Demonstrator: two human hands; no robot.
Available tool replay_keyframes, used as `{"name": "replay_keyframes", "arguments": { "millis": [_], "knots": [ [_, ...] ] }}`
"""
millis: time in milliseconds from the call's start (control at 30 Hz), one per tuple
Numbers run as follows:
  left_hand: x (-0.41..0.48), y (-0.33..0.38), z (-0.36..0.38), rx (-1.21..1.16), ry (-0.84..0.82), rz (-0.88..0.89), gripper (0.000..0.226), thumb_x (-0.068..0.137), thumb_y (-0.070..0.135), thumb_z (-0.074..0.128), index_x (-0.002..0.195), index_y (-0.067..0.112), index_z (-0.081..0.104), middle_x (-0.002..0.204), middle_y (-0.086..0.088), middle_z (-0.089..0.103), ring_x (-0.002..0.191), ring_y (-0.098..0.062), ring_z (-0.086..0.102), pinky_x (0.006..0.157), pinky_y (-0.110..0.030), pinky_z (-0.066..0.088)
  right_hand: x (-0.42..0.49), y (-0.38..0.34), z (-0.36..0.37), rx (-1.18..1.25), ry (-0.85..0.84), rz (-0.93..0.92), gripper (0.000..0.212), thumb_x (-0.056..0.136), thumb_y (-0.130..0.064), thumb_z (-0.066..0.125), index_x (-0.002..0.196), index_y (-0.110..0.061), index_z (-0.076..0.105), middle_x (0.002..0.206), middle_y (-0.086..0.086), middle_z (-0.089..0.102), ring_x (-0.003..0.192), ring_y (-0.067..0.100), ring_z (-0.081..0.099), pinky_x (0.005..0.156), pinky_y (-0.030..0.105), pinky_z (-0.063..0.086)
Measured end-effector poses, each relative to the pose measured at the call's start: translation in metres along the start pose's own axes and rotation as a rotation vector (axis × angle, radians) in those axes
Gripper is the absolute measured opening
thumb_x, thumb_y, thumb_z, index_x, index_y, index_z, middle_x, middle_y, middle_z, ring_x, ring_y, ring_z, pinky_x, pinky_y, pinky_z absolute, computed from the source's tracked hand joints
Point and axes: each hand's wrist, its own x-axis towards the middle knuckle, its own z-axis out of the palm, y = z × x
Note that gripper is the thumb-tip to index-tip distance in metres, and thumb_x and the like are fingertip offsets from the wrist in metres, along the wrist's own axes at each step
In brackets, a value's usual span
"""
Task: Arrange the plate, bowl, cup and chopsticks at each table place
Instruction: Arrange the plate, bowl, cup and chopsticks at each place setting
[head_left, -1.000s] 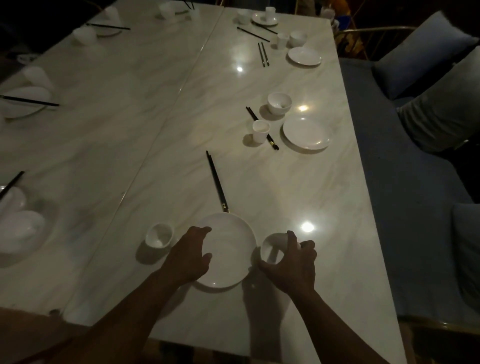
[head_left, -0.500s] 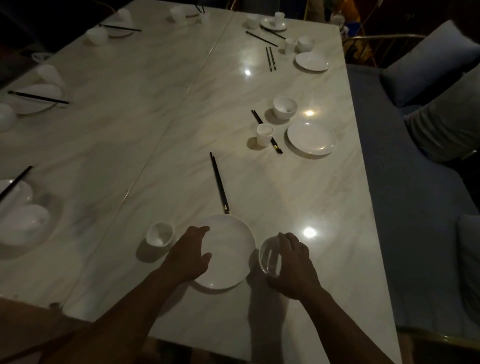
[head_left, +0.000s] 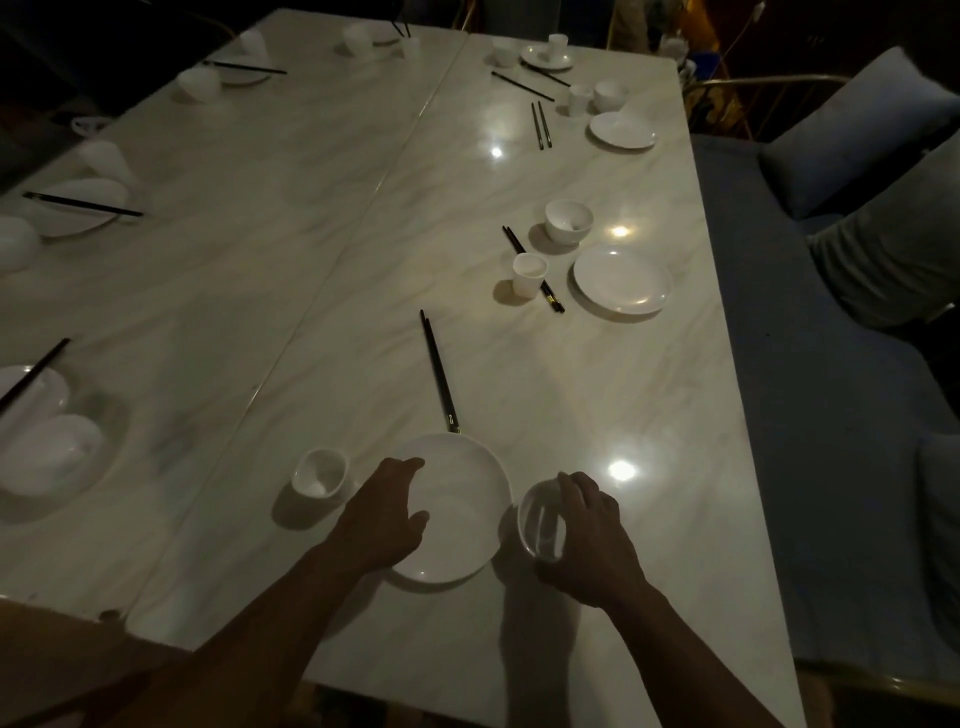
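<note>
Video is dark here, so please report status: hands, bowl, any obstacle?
Left hand rests on plate rim. Right hand grips bowl, beside plate. Chopsticks end at plate's far rim.

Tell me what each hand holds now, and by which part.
The right hand grips the small white cup, tilted, by its rim and outer side. The left hand rests on the plate at its left rim; whether it grips cannot be told.

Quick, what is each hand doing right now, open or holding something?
Left hand: open, fingers resting on the round white plate.
Right hand: gripping the small white bowl, which is tilted.
</note>
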Motion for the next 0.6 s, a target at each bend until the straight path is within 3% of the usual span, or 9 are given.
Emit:
{"name": "replay_keyframes", "arguments": {
  "millis": [167,233,333,433,533,600],
  "knots": [
    [0.004,0.004,-0.001,-0.006,0.0,0.01,0.073,0.084,0.032,0.068,0.147,0.021,0.032,0.145,-0.003,0.037,0.122,-0.022,0.051,0.1,-0.033,0.045,0.0,-0.009,-0.011,0.0,-0.053,0.027,0.135,0.048,-0.076,0.078,0.154,-0.027,0.01,0.16,0.0,0.013,0.143,0.031,0.024,0.108,0.049,0.041],
    [0.008,0.007,-0.004,-0.01,0.004,0.012,0.072,0.085,0.031,0.067,0.146,0.02,0.032,0.145,-0.003,0.037,0.121,-0.022,0.051,0.1,-0.033,0.044,0.002,-0.018,-0.02,-0.007,-0.003,0.061,0.122,0.058,-0.083,0.066,0.154,-0.025,0.015,0.16,0.002,0.018,0.143,0.031,0.027,0.109,0.049,0.04],
    [0.019,0.007,-0.012,-0.03,0.034,0.009,0.069,0.084,0.032,0.067,0.144,0.019,0.036,0.14,-0.004,0.043,0.118,-0.023,0.051,0.101,-0.034,0.043,0.016,-0.029,-0.032,0.017,0.093,0.09,0.079,0.082,-0.058,0.063,0.147,-0.021,0.037,0.151,0.007,0.036,0.133,0.028,0.042,0.104,0.043,0.043],
    [0.035,0.003,-0.024,-0.063,0.097,0.015,0.062,0.082,0.031,0.068,0.139,0.017,0.046,0.129,-0.006,0.053,0.114,-0.022,0.055,0.097,-0.033,0.045,0.041,-0.039,-0.04,0.074,0.148,0.118,0.037,0.09,-0.032,0.064,0.125,-0.019,0.061,0.128,0.004,0.059,0.11,0.022,0.06,0.09,0.033,0.048],
    [0.054,-0.002,-0.037,-0.089,0.135,0.031,0.053,0.082,0.029,0.068,0.131,0.016,0.054,0.118,-0.005,0.06,0.102,-0.018,0.06,0.089,-0.029,0.049,0.076,-0.058,-0.043,0.1,0.134,0.123,0.015,0.09,-0.023,0.063,0.103,-0.018,0.069,0.102,0.001,0.07,0.094,0.021,0.065,0.073,0.026,0.043],
    [0.067,-0.006,-0.045,-0.109,0.146,0.044,0.049,0.082,0.027,0.069,0.127,0.016,0.057,0.114,-0.004,0.063,0.094,-0.014,0.061,0.084,-0.026,0.05,0.104,-0.075,-0.043,0.128,0.07,0.13,0.012,0.087,-0.017,0.062,0.095,-0.018,0.071,0.096,0.001,0.072,0.089,0.021,0.067,0.069,0.021,0.039]
  ]
}}
